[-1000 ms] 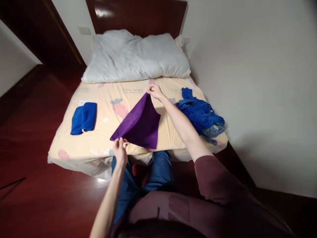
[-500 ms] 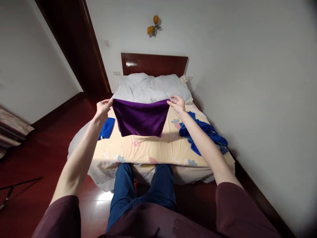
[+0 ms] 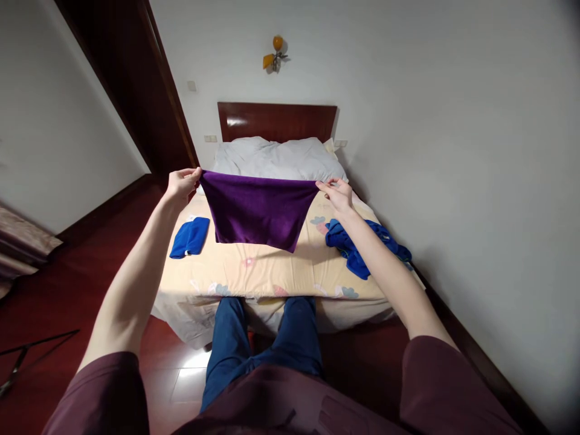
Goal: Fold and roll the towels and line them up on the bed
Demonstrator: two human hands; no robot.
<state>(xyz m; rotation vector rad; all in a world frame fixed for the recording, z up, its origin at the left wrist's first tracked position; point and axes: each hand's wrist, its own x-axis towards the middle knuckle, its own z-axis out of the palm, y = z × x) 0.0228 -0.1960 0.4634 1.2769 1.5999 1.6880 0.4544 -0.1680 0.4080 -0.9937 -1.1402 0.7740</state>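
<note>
A purple towel point(image 3: 258, 211) hangs stretched between my two hands above the bed. My left hand point(image 3: 183, 182) pinches its upper left corner, and my right hand point(image 3: 336, 193) pinches the upper right one. The top edge is pulled nearly straight, while the lower part hangs freely and narrows toward the bottom. On the bed to the left lies a folded blue cloth point(image 3: 190, 237) with a small white tag. Rumpled blue cloths point(image 3: 357, 248) form a loose heap on the right side, partly hidden behind my right forearm.
The bed point(image 3: 240, 272) has a cream patterned sheet, and my legs stand against its near edge. Grey-white bedding point(image 3: 281, 158) lies by the dark wooden headboard point(image 3: 281, 121). A wall point(image 3: 475, 181) runs along the right. A thin black stand point(image 3: 22, 350) is on the floor at left.
My hands have moved farther apart, pulling the towel's top edge tauter. My left hand has risen a little, and more of the folded blue cloth now shows.
</note>
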